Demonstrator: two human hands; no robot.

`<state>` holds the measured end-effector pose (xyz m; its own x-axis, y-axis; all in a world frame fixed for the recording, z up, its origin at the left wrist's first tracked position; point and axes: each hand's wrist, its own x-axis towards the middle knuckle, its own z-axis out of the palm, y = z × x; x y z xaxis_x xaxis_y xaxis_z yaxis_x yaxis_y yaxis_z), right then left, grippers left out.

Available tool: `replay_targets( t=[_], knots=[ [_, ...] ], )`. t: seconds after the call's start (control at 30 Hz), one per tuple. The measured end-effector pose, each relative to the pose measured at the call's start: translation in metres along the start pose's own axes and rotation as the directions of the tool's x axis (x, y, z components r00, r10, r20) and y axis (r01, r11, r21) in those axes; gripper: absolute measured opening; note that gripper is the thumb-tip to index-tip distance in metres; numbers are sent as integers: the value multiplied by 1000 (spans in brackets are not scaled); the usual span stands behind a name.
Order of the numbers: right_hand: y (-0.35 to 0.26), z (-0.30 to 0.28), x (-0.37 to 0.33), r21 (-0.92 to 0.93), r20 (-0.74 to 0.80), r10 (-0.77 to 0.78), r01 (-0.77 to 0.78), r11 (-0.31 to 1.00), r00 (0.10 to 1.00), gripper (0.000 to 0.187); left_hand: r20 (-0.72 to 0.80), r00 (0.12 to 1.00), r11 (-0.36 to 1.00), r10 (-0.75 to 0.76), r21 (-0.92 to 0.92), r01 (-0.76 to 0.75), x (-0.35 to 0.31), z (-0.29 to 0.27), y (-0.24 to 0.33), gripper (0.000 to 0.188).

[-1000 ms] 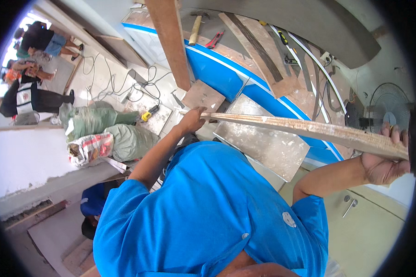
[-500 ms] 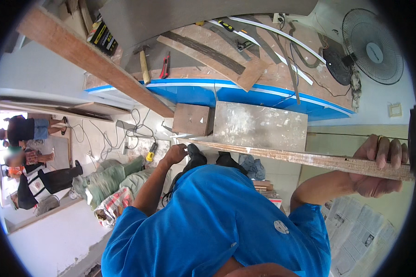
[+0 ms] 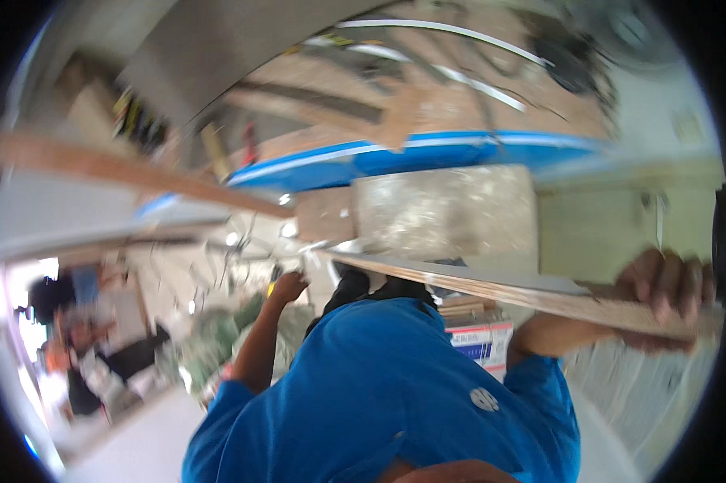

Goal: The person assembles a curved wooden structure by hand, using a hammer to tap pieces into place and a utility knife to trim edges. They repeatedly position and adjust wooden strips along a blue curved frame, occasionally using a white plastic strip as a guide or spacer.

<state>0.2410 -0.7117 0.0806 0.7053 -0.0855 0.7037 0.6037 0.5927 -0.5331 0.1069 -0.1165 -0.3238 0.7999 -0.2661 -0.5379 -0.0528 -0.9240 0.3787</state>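
A long plywood board (image 3: 492,291) reaches from near my feet up to the far right, its layered edge toward me. My right hand (image 3: 665,294) wraps round its right end, fingers over the top and the rest of the hand below. My left hand (image 3: 289,287) hangs apart from the board's other end, its fingers curled in; whatever is in them, if anything, is hidden. Beyond the board stand a brown box-like block (image 3: 324,211) and a wide paint-spotted panel or bench top (image 3: 447,211).
A blue-edged workbench (image 3: 435,117) carries wood strips, a hammer (image 3: 215,151) and a red utility knife (image 3: 250,143). Another long board (image 3: 137,173) slants at left. Sacks (image 3: 218,342) and cables lie on the floor. People (image 3: 73,322) are at far left; a fan (image 3: 628,32) stands upper right.
The view has turned and blurred. My left hand has drawn down and left, away from the board's end. The board has tilted a little, still in my right hand.
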Motion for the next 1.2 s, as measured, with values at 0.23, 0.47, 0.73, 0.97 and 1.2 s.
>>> replay_targets(
  t=[0.23, 0.47, 0.73, 0.97, 1.2],
  knots=[
    [6, 0, 2, 43, 104, -8, 3, 999, 995, 51, 69, 969, 968, 236, -104, -228, -6, 28, -16, 17],
    [18, 6, -11, 110, -146, -76, 92, 990, 986, 49, 76, 949, 940, 305, 139, -313, 23, 97, -92, 30],
    [45, 35, 5, -21, -102, 36, -38, 999, 994, 61, -33, 997, 997, 71, 12, -71, 50, 17, -12, 29],
    [61, 40, 31, -77, -143, 103, -115, 990, 984, 56, -267, 962, 942, -58, -335, -37, 40, 29, -42, 37],
    [70, 55, 47, -88, -51, 131, -136, 987, 990, 52, -616, 585, 781, -528, -622, 49, 11, -86, -34, 66]
  ],
)
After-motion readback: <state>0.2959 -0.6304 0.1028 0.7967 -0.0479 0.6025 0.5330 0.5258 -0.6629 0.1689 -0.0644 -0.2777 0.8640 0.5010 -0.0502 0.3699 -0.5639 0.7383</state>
